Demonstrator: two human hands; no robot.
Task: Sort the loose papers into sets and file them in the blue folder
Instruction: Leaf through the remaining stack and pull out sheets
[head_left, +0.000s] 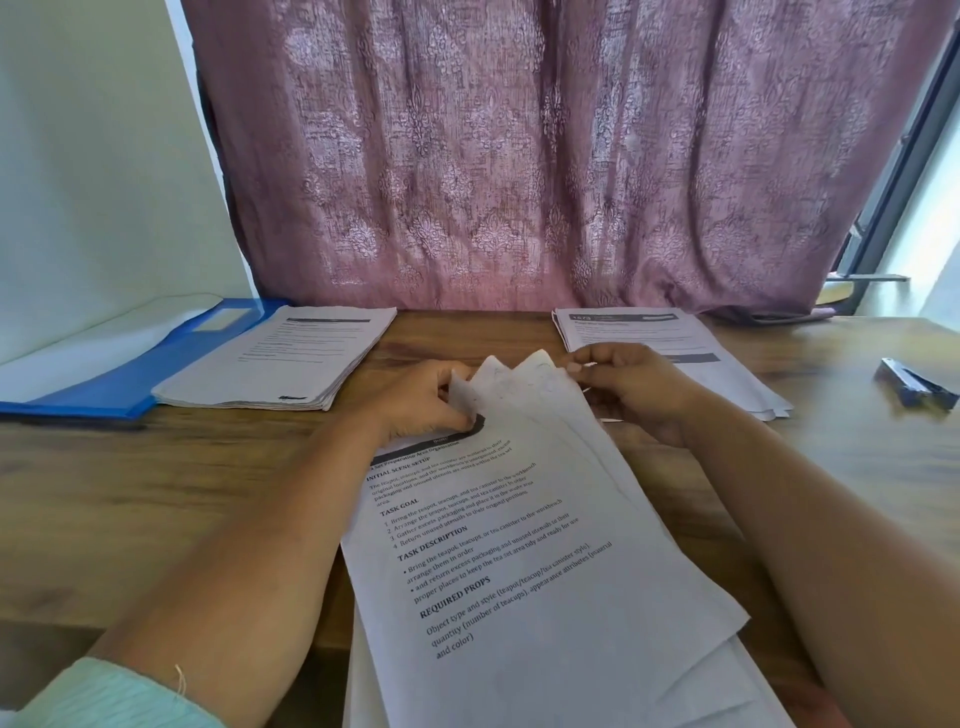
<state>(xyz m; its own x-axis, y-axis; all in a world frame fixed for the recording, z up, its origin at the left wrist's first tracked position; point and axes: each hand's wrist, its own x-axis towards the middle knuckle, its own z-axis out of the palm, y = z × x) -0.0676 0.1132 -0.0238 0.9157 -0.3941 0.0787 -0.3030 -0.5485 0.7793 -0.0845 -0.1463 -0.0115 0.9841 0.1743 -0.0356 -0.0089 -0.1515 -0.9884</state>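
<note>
Both the left hand (423, 400) and right hand (631, 387) pinch the printed sheets (519, 545) headed "TASK GOAL", "REQUIRED PROPS".

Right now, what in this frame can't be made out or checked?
- Blue folder: head view, its contents covered by a white sheet and a paper stack.
- Right pile: right hand covers its middle.
- Sheets held by left hand: count unclear, overlapped, cut off at bottom edge.

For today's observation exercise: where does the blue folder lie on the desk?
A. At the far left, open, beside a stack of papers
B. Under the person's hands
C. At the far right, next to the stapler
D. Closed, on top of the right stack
A: the blue folder lies open at the desk's far left, the left stack of papers beside it.
</note>
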